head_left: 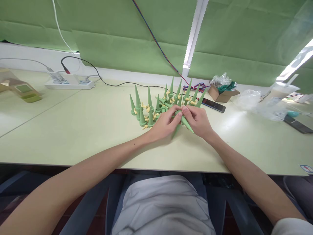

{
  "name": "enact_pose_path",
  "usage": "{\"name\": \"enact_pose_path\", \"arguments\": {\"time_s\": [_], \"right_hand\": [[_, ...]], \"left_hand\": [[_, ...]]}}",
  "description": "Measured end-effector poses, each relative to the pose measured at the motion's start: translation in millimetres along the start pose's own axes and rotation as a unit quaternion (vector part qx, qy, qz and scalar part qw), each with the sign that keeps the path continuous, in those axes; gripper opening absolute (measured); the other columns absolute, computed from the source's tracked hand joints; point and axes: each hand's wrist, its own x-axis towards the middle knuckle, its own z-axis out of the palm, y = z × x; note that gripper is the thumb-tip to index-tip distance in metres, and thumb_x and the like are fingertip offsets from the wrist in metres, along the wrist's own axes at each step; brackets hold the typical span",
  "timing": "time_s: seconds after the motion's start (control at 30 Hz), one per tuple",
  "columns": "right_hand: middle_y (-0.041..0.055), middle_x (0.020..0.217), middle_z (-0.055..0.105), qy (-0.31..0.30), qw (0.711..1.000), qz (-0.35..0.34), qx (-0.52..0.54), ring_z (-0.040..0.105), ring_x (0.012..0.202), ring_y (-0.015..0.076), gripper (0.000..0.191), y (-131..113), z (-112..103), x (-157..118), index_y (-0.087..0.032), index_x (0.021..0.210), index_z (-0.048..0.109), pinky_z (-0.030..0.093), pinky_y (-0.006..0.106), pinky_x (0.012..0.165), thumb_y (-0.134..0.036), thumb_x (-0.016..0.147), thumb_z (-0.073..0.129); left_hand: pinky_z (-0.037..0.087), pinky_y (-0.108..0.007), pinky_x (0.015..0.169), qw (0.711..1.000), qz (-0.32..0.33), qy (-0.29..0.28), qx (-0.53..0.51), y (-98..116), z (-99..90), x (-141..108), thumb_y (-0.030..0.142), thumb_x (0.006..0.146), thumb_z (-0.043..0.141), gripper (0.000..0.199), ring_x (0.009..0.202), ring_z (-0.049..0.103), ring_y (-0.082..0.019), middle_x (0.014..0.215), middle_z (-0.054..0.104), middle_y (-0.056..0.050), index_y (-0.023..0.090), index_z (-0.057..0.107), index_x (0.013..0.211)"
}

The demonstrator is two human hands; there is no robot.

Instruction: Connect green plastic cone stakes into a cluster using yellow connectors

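Head view: my forearms angle inward, converging beside standing cones (150, 119). Left hand (167, 123), right hand (197, 120) together, backs up, fingers curled, thumbs pinching green cone (187, 124), tip toward me. Green cone at near-right side of standing cones. Phone (213, 105), box (222, 95) right of standing cones.

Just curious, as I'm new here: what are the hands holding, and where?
Left hand and right hand hold a green cone near its wider end, tip free.
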Motion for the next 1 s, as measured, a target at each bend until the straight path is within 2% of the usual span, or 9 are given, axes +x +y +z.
{"name": "enact_pose_path", "arguments": {"time_s": [0.13, 0.33, 0.57, 0.8, 1.0], "right_hand": [[-0.0029, 0.055, 0.035, 0.006, 1.0, -0.003, -0.001, 0.032, 0.052, 0.0118, 0.06, -0.9, 0.1, -0.1, -0.022, 0.063, 0.035, 0.027, 0.03, 0.052, -0.068, 0.102, 0.035], [-0.003, 0.055, 0.035, 0.014, 1.0, -0.002, 0.003, 0.031, 0.051, 0.0118, 0.059, -1.7, 0.1, -0.4, -0.022, 0.064, 0.034, 0.026, 0.03, 0.052, -0.068, 0.101, 0.035], [-0.0032, 0.054, 0.035, 0.02, 1.0, -0.004, 0.007, 0.031, 0.051, 0.0115, 0.059, -2.7, 0.3, -0.8, -0.022, 0.063, 0.034, 0.026, 0.03, 0.051, -0.066, 0.102, 0.037], [-0.0036, 0.054, 0.033, 0.022, 1.0, -0.007, 0.002, 0.029, 0.051, 0.0107, 0.058, -2.3, 0.8, -0.9, -0.022, 0.063, 0.033, 0.025, 0.029, 0.051, -0.062, 0.103, 0.038], [-0.0039, 0.053, 0.031, 0.019, 1.0, -0.012, -0.007, 0.028, 0.05, 0.0104, 0.055, -2.5, 0.5, -1.5, -0.022, 0.063, 0.031, 0.024, 0.029, 0.05, -0.057, 0.104, 0.04]], "left_hand": [[0.04, -0.024, 0.055, 1.0, 0.003, 0.005, -0.01, -1.0, 0.4, -0.1, 0.054, 0.102, 0.046, 0.039, 0.053, 0.049, -0.01, 0.067, 0.053, 0.005, 0.02, 0.056, 0.118], [0.032, -0.025, 0.047, 1.0, 0.008, 0.011, -0.002, -2.1, -0.7, -0.1, 0.056, 0.102, 0.047, 0.038, 0.048, 0.042, -0.009, 0.069, 0.049, 0.005, 0.023, 0.055, 0.118], [0.032, -0.025, 0.047, 1.0, 0.014, 0.015, -0.01, -1.3, -0.6, 0.1, 0.057, 0.1, 0.049, 0.038, 0.048, 0.042, -0.008, 0.074, 0.052, 0.003, 0.023, 0.055, 0.116], [0.042, -0.023, 0.054, 0.999, 0.028, 0.005, -0.022, -0.7, 0.5, 0.9, 0.056, 0.101, 0.048, 0.041, 0.052, 0.05, -0.009, 0.067, 0.053, 0.004, 0.018, 0.055, 0.116], [0.037, -0.023, 0.05, 0.999, 0.037, 0.003, -0.001, -0.7, 0.3, 0.9, 0.053, 0.103, 0.045, 0.039, 0.05, 0.047, -0.009, 0.065, 0.053, 0.004, 0.018, 0.054, 0.115]]}}
